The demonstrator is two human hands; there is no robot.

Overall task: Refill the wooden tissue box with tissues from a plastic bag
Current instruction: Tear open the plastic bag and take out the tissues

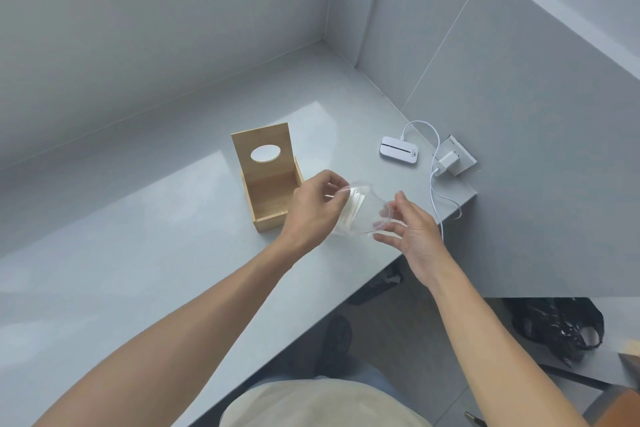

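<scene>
Holding the clear plastic bag (360,215) of white tissues (351,210) between them, the left hand (317,210) pinches its top edge while the right hand (407,224) grasps the far end (fingers spread). Just behind the left grip stands the open wooden tissue box (272,180) on the grey table (138,253).

One wooden tissue box (268,184), one plastic bag (363,211), two hands, one charger (448,161), one white device (398,150)

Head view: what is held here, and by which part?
A clear plastic bag of tissues: left hand pinches its open end at the tissues, right hand its other end.
</scene>
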